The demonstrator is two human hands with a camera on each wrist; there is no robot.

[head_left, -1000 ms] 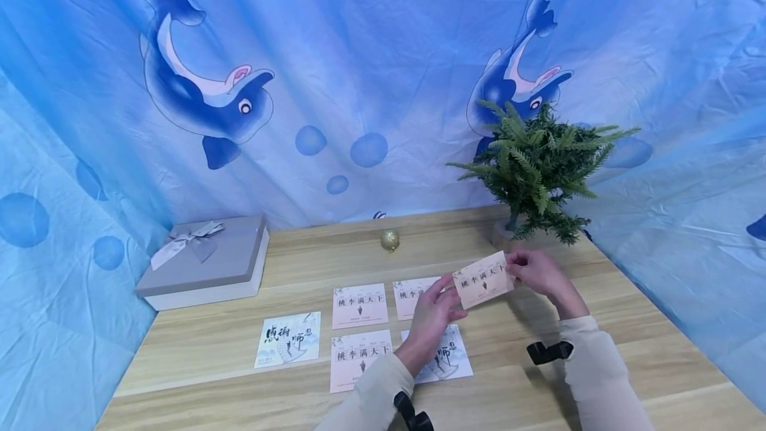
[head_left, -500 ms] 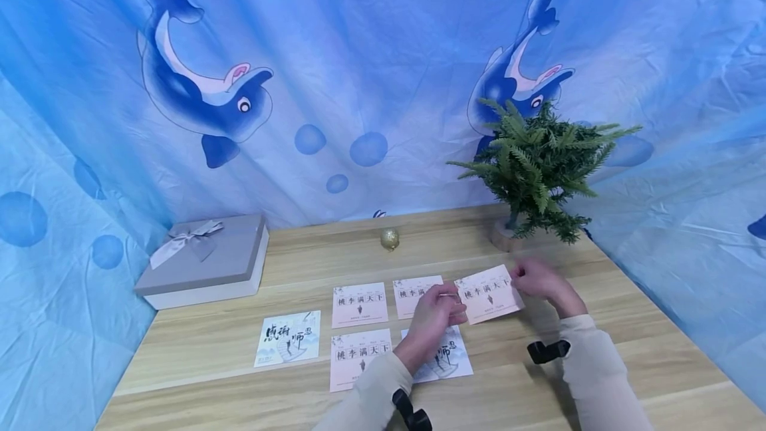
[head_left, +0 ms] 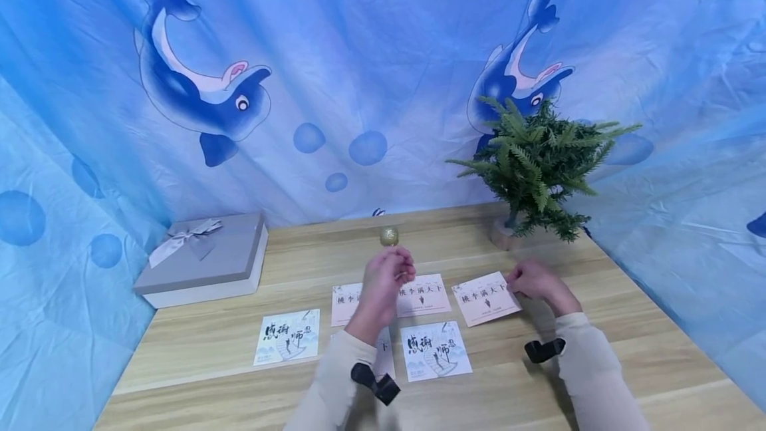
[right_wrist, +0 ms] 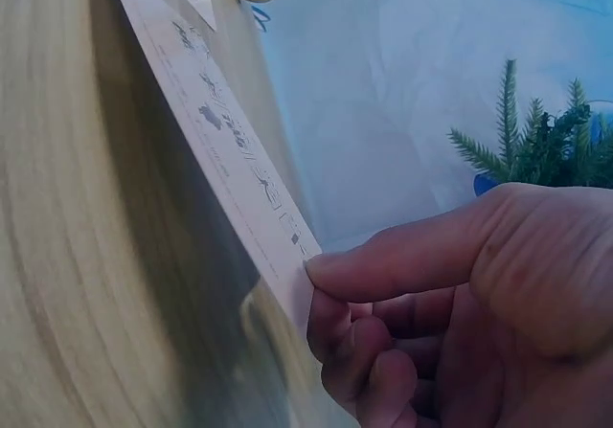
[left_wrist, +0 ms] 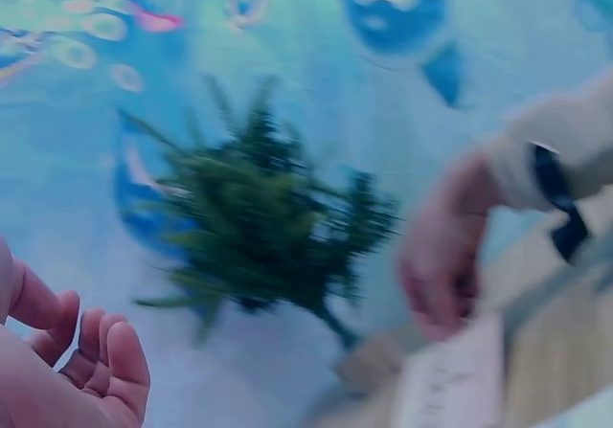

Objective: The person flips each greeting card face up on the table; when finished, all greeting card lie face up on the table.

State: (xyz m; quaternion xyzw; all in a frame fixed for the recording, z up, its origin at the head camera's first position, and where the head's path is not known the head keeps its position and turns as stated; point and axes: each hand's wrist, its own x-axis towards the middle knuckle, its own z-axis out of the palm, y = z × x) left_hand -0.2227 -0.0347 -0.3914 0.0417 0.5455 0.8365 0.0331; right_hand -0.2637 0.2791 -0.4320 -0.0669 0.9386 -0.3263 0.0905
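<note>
My right hand pinches the right edge of a pale pink card between thumb and forefinger. In the right wrist view the card slants above the tabletop, a shadow beneath it. My left hand hovers over the other cards, just below a gold glitter ball. Its fingers curl loosely with nothing in them, as the left wrist view also shows. Two more pink cards lie in the back row, the left one partly behind my hand. A third pink card is mostly hidden by my left forearm.
Two white-blue cards with brush lettering lie flat, one at left and one at centre. A grey gift box with a bow sits back left. A small artificial tree stands back right before a blue dolphin curtain.
My left hand has let go of the pink card and moved left and away from me, over the cards. My right hand has lowered that card towards the table.
</note>
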